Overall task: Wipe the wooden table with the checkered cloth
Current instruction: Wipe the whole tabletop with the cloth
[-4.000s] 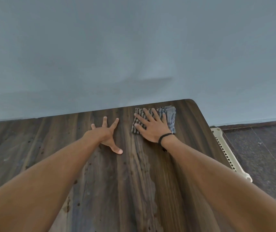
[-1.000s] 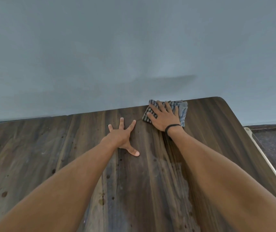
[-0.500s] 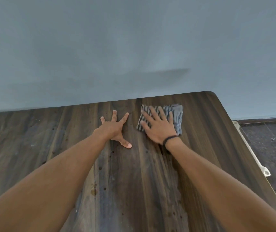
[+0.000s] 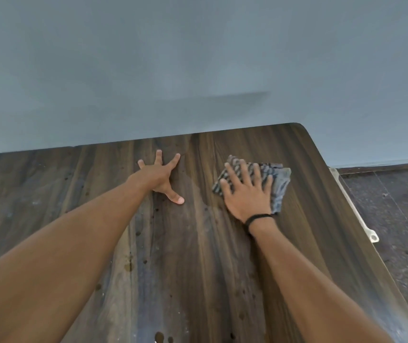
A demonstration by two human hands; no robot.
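Observation:
The dark wooden table point(image 4: 188, 256) fills the lower view, with small dark spots and a damp streak on its surface. A folded grey checkered cloth point(image 4: 278, 184) lies flat near the table's far right corner. My right hand point(image 4: 246, 194), with a black band on the wrist, presses flat on the cloth with fingers spread. My left hand point(image 4: 159, 178) rests flat on the bare wood to the left of the cloth, fingers apart, holding nothing.
A blue-grey wall point(image 4: 198, 70) runs along the table's far edge. The table's right edge drops to a dark floor point(image 4: 396, 219). A cream plastic strip point(image 4: 351, 206) lies on the floor beside that edge.
My right hand has slid the cloth back from the far edge and to the right, away from my left hand. My left hand stays planted on the wood.

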